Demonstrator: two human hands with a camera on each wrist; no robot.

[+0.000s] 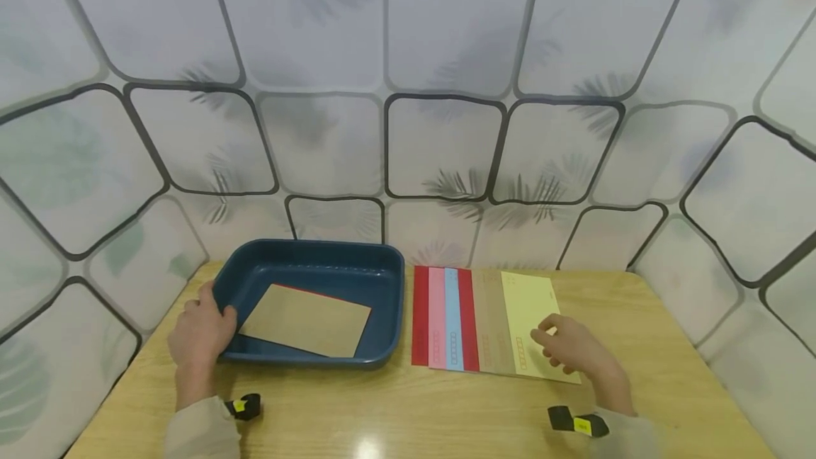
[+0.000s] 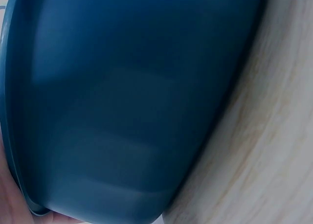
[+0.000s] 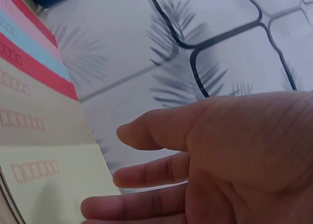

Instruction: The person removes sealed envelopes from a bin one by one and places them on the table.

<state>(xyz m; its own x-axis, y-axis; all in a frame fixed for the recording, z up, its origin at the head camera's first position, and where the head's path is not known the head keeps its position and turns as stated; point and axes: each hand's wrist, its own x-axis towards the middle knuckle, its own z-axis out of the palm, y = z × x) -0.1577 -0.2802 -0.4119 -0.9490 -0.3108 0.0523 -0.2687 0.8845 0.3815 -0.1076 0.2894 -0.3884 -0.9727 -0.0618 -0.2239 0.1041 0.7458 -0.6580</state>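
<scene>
My left hand (image 1: 202,326) grips the left rim of a deep blue plastic tray (image 1: 306,252), its thumb at the inner side. The tray's outer wall (image 2: 112,111) fills most of the left wrist view, hiding much of that hand. Inside the tray lies a tan envelope (image 1: 309,319), with a thin red edge peeking out behind it. My right hand (image 1: 574,347), fingers loosely bent and holding nothing, is over the lower right part of a yellow envelope (image 1: 532,303). In the right wrist view its thumb and fingers (image 3: 151,136) are apart beside the yellow envelope (image 3: 63,165).
Left of the yellow envelope, overlapping envelopes fan out: tan (image 1: 489,317), red (image 1: 421,314), pink (image 1: 436,303) and light blue (image 1: 452,303), with another red one among them. All lie on a wooden table (image 1: 395,409). A patterned cloth wall (image 1: 446,147) rises behind the table and along its sides.
</scene>
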